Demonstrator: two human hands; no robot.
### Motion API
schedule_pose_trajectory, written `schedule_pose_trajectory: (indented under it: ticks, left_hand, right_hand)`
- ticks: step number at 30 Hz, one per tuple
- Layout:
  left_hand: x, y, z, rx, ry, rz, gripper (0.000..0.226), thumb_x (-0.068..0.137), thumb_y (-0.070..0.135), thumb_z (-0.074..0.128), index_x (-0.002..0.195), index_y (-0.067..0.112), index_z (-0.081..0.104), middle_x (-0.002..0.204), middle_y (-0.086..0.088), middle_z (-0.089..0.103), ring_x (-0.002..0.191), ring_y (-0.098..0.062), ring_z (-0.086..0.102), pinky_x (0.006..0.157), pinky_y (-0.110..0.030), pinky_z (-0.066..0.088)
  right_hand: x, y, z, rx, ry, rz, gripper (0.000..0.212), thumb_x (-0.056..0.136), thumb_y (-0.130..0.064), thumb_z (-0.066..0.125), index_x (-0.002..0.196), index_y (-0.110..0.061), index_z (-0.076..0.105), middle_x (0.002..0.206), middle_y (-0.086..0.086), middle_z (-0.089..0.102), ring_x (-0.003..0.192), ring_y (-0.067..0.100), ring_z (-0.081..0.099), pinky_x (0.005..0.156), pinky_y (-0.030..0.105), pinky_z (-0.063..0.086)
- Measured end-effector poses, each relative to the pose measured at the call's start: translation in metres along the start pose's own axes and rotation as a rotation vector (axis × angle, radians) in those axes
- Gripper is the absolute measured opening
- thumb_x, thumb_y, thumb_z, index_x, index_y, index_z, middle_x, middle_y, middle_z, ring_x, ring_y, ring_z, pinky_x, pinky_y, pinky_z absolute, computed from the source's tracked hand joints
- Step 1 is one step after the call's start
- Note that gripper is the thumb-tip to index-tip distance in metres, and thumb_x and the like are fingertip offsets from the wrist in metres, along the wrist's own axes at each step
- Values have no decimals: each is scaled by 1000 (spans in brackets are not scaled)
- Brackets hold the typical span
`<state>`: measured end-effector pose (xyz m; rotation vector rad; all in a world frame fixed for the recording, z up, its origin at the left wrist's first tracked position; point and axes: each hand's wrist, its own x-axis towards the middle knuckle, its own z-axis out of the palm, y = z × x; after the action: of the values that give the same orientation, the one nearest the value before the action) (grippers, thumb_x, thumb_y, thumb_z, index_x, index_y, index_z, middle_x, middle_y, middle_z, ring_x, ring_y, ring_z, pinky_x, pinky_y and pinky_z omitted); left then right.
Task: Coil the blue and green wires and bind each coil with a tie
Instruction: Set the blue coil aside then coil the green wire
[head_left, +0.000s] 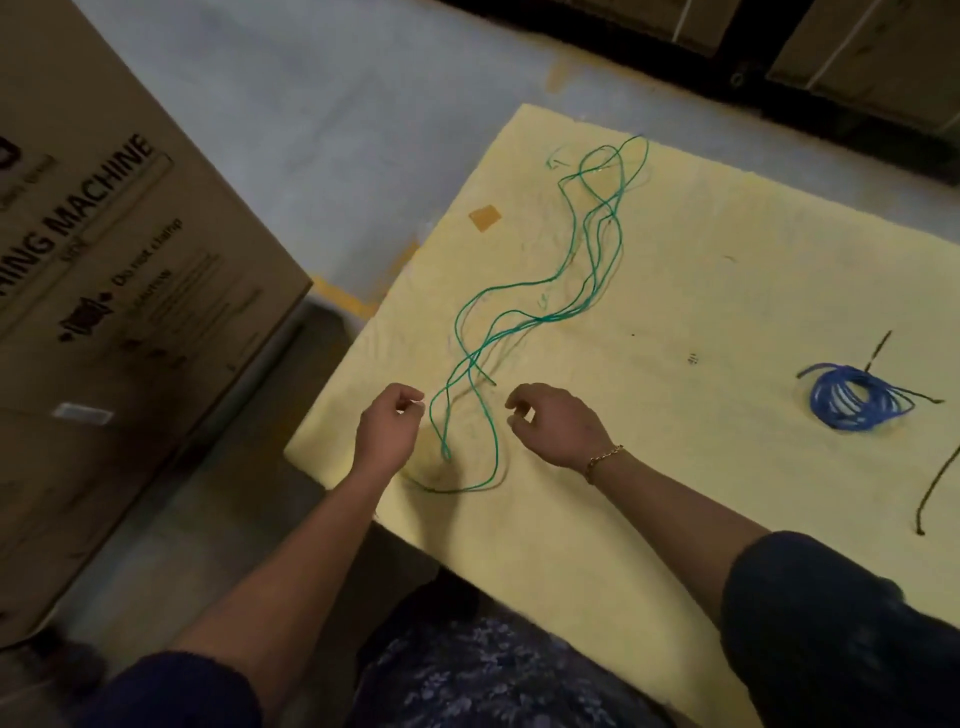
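Note:
The green wire (582, 270) lies loose in long tangled loops across the yellow foam sheet (675, 291), and its near loops reach down between my hands. My left hand (389, 428) hovers at the sheet's left edge with thumb and fingertips drawn together right beside a green strand; whether it pinches the strand is unclear. My right hand (558, 423) is just right of the loops, its fingers curled and apart, holding nothing. The blue wire (852, 397) sits coiled at the right with a dark tie (878, 351) running across it.
A second dark tie (935, 493) lies at the sheet's right edge. A large cardboard box (114, 291) stands on the floor at the left. More boxes line the far side. A small brown patch (484, 217) marks the sheet.

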<state>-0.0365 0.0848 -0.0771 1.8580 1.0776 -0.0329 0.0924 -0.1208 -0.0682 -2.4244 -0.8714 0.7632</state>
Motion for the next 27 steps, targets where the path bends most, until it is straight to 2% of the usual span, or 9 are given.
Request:
schedule_pose_trajectory:
  ticks: [8, 12, 13, 15, 18, 20, 22, 24, 27]
  left_hand:
    - [11, -39, -11, 63, -151, -136, 17, 88, 15, 62, 84, 31, 67, 92, 5, 70, 91, -23, 67, 76, -32, 51]
    - [19, -45, -21, 58, -188, -193, 12, 85, 19, 59, 85, 26, 69, 92, 3, 70, 93, -26, 67, 86, -40, 57]
    - [20, -46, -25, 65, -215, -211, 11, 84, 23, 59, 86, 24, 70, 92, 1, 71, 92, -26, 68, 86, -42, 58]
    - [18, -45, -30, 171, -346, -180, 12, 87, 28, 64, 92, 21, 72, 89, 0, 71, 84, -23, 68, 76, -36, 57]
    - [13, -43, -27, 383, -585, -56, 12, 89, 21, 67, 98, 15, 72, 87, -2, 70, 67, -14, 63, 56, -24, 48]
    - [11, -43, -23, 386, -688, -82, 10, 88, 7, 65, 95, 11, 70, 84, -7, 69, 59, -12, 62, 49, -21, 49]
    - [11, -40, -20, 327, -754, -141, 15, 88, -2, 61, 92, 11, 68, 83, -10, 67, 57, -12, 62, 49, -21, 51]
    - [14, -34, -22, 286, -843, -184, 17, 89, -5, 62, 91, 11, 67, 81, -11, 67, 58, -14, 63, 51, -22, 54]
    - [21, -15, -32, 289, -979, -177, 22, 89, -8, 61, 91, 12, 69, 77, -9, 66, 57, -13, 62, 57, -26, 57]
  right_hand:
    - [17, -40, 33, -258, 41, -259, 19, 91, -25, 53, 107, -24, 63, 108, -4, 64, 106, 23, 57, 77, 36, 48]
    - [29, -40, 32, 155, 281, 79, 13, 90, -23, 55, 99, -23, 64, 103, -5, 67, 93, 19, 62, 72, 30, 46]
    - [31, -37, 29, 160, 298, 108, 12, 90, -22, 55, 98, -23, 64, 102, -6, 68, 91, 18, 61, 70, 29, 44]
    - [30, -34, 25, -14, 232, -17, 16, 85, -19, 55, 98, -22, 64, 98, -6, 67, 94, 19, 58, 70, 31, 45]
    - [22, -33, 22, -353, -37, -318, 24, 73, -21, 57, 94, -22, 68, 95, -5, 68, 100, 23, 54, 81, 37, 47]
    - [19, -27, 21, -621, -240, -405, 29, 73, -22, 55, 98, -25, 70, 106, -7, 67, 115, 25, 49, 90, 38, 41]
    - [17, -20, 16, -779, -323, -419, 29, 77, -20, 55, 100, -26, 71, 112, -8, 65, 124, 27, 46, 94, 39, 39]
    - [16, -15, 6, -790, -314, -425, 25, 81, -17, 53, 96, -24, 71, 104, -8, 68, 119, 27, 49, 89, 38, 41]
    - [12, -14, -18, -605, -280, -361, 23, 80, -18, 53, 93, -24, 71, 91, -6, 70, 104, 24, 53, 81, 36, 44]
